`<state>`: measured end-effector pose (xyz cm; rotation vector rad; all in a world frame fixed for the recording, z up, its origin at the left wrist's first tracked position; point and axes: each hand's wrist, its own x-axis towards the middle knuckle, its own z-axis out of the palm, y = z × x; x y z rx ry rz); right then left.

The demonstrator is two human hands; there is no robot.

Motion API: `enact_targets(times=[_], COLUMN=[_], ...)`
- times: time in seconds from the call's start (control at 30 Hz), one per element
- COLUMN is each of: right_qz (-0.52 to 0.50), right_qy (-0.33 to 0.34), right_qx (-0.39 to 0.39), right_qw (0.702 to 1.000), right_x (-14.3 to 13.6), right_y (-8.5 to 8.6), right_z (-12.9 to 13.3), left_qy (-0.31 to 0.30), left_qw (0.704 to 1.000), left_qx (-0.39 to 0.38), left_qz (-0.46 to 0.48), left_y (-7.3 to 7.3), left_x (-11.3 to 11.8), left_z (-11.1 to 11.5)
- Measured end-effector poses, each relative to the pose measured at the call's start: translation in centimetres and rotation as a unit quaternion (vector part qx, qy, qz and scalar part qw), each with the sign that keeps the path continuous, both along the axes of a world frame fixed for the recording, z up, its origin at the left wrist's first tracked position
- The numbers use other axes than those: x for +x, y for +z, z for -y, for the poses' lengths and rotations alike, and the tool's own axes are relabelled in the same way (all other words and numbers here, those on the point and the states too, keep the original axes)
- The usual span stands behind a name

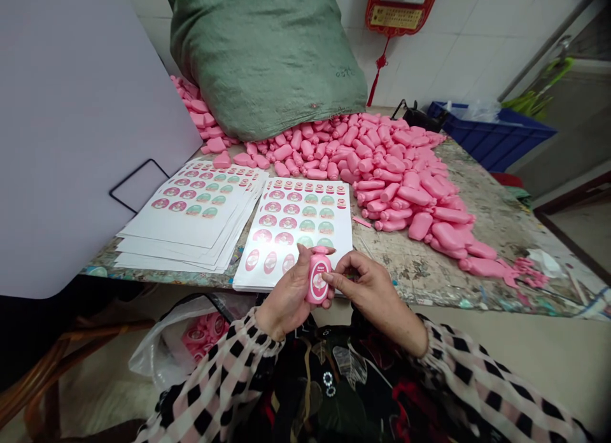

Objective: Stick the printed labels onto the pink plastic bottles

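Note:
My left hand is closed around a small pink plastic bottle, held upright just over the table's front edge. An oval pink-and-white label reading "BABY" sits on the bottle's front. The thumb of my right hand touches the label's right part, its other fingers curled; whether anything is pinched between them is hidden. Right behind my hands lies a stack of sticker sheets with rows of pink and green oval labels.
More sticker sheets lie to the left, beside a grey panel. Pink bottles heap across the table's back and right, under a green sack. A blue crate stands beyond. Below the table, a plastic bag holds labelled bottles.

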<state>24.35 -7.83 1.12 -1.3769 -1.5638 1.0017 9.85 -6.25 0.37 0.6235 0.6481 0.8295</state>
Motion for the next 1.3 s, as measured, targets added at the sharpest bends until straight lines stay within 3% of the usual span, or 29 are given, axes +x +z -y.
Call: enact_targets(times=[0.13, 0.33, 0.53, 0.63, 0.77, 0.9, 1.1, 1.3], right_qz=[0.018, 0.101, 0.281, 0.326, 0.203, 0.002, -0.237, -0.272], right_qy=[0.0, 0.03, 0.113, 0.075, -0.005, -0.02, 0.022, 0.061], right_qx=[0.008, 0.027, 0.102, 0.14, 0.093, -0.01, -0.156, -0.182], right_qw=[1.0, 0.994, 0.947, 0.932, 0.975, 1.0, 0.959, 0.943], right_x=[0.0, 0.5, 1.5, 2.7, 3.7, 1.7, -0.9, -0.4], right_y=[0.1, 0.6, 2.3, 3.1, 2.8, 1.1, 0.1, 0.4], right_z=[0.1, 0.2, 0.2, -0.3, -1.0, -0.8, -0.2, -0.3], left_qy=[-0.039, -0.109, -0.122, -0.117, -0.118, -0.139, -0.156, -0.152], left_qw=[0.997, 0.989, 0.989, 0.991, 0.993, 0.99, 0.984, 0.985], left_qx=[0.059, 0.039, 0.021, 0.023, 0.014, 0.001, 0.001, -0.025], left_qz=[-0.038, -0.091, -0.077, -0.053, -0.01, 0.036, 0.083, 0.079], left_y=[0.3, 0.4, -0.3, -0.4, -0.3, -0.5, -1.0, -1.3], left_x=[-0.7, -1.3, -1.1, -1.3, -1.4, -1.0, -0.7, -0.7], left_z=[0.2, 0.3, 0.6, 0.7, 0.8, 0.9, 0.9, 0.8])
